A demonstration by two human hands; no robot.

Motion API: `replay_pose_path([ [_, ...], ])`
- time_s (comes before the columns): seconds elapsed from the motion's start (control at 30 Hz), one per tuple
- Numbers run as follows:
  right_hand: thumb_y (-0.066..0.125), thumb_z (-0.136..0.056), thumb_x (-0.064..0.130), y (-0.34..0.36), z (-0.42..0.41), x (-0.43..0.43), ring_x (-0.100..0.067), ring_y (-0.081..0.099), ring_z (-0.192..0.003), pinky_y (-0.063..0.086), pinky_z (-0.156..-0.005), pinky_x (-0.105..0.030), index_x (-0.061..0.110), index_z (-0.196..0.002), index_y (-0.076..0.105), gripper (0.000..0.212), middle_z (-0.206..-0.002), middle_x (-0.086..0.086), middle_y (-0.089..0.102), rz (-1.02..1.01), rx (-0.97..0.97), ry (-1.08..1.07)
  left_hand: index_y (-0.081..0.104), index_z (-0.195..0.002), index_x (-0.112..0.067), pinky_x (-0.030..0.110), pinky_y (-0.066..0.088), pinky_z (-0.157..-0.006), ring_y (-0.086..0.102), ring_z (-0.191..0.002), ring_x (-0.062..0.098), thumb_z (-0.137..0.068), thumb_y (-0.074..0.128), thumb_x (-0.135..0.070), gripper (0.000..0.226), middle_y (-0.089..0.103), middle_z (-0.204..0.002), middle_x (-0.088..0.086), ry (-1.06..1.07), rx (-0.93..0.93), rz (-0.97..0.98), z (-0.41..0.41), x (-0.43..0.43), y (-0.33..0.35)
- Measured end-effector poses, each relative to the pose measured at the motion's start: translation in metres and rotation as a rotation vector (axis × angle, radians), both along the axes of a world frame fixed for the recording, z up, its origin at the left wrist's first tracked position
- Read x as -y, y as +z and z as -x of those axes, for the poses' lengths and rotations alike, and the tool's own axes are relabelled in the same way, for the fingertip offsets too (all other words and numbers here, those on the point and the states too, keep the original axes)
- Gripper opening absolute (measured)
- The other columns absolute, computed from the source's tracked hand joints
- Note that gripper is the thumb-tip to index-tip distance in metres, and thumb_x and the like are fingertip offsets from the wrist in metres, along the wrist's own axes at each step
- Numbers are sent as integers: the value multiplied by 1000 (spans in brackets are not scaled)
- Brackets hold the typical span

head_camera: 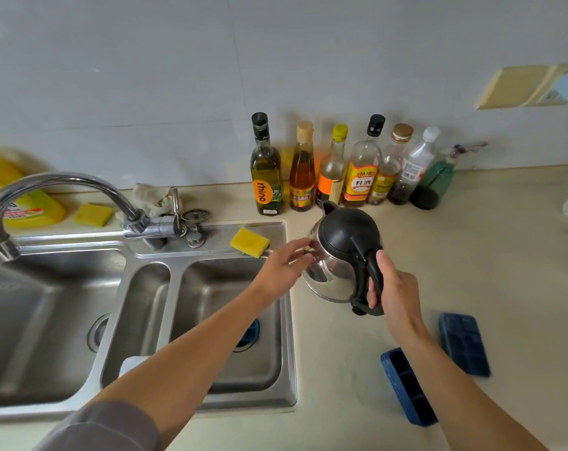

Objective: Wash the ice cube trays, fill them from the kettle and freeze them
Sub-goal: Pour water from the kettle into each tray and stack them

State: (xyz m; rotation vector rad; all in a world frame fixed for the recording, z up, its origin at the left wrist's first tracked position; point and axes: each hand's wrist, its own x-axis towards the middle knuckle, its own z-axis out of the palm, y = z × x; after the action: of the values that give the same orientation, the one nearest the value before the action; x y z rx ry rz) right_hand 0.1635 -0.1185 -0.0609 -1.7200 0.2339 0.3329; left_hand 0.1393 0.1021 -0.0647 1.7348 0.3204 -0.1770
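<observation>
Both arms reach forward, left grip (283,264) flat-fingered, right grip (397,289) curled round the kettle (341,236) handle.

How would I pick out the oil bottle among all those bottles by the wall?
Find the steel sink; just beyond its back right corner a row of bottles stands along the wall. The oil bottle is the leftmost: dark green glass, black cap, and an orange label reading "rhino".

We count two blue ice cube trays (403,385), one kettle (344,252), seven bottles (362,164), two yellow sponges (250,242) and one faucet (58,183).
</observation>
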Motion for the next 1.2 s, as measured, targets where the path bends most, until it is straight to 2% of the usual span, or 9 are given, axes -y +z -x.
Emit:
replay_pose_path([
  [0.2,47,-83,72,10,61,-16,-16,51,-45,47,-46,-14,10,-54,57,70,-47,-7,52,35,24,-87,49,-148,-22,46,45,-112,61,-123,14,-102,59,-28,47,67,-129,0,127,-122,76,71,-8,-45],
  [0.3,46,-81,76,13,94,-22,-17,52,-45,49,-52,-22,16,-48,57,69,-47,-7,53,78,37,-100,56,-141,-30,37,47,-108,61,-123,7,-105,52,-30,36,70,-127,-9,29,-98,134,105,-9,-59],
  [0.37,45,-81,78,16,115,-26,-17,53,-45,47,-57,-27,18,-47,58,70,-47,-8,54,110,37,-97,66,-126,-32,26,50,-97,65,-111,-1,-108,44,-26,29,73,-118,-12,12,-71,153,123,-9,-58],
  [0.43,47,-77,82,20,132,-31,-16,54,-44,48,-53,-26,20,-47,61,70,-49,-6,56,114,16,-116,70,-112,-32,31,52,-94,67,-101,-2,-108,41,-25,30,74,-109,-14,35,-76,142,140,-11,-58],
  [0.53,51,-77,81,26,150,-34,-19,55,-44,49,-58,-33,19,-45,59,70,-47,-8,56,130,8,-148,69,-104,-29,44,50,-103,66,-102,4,-108,41,-29,28,73,-107,-13,47,-98,176,163,-12,-63],
  [0.67,51,-77,83,38,159,-35,-23,55,-45,50,-66,-40,16,-44,57,75,-46,-14,54,166,-5,-88,64,-95,-23,33,51,-90,66,-102,10,-110,32,-39,39,73,-106,-2,59,-81,296,187,-14,-62],
  [0.9,60,-70,80,66,164,-46,-22,50,-43,47,-56,-33,15,-49,64,68,-44,-12,50,198,-32,54,68,-91,-15,21,58,-70,73,-88,9,-107,23,-55,62,77,-97,4,186,-177,417,207,-14,-69],
  [1.1,61,-73,74,78,164,-61,-21,46,-41,45,-56,-33,15,-48,63,64,-44,-10,50,235,-31,145,66,-78,-22,22,59,-70,73,-81,9,-105,27,-58,59,76,-95,0,141,-211,416,220,-25,-70],
  [1.2,63,-81,70,79,163,-68,-22,45,-40,44,-57,-33,16,-48,62,64,-45,-10,50,250,-44,175,64,-80,-22,32,60,-80,71,-85,14,-106,28,-57,57,76,-100,2,121,-211,412,224,-29,-70],
])
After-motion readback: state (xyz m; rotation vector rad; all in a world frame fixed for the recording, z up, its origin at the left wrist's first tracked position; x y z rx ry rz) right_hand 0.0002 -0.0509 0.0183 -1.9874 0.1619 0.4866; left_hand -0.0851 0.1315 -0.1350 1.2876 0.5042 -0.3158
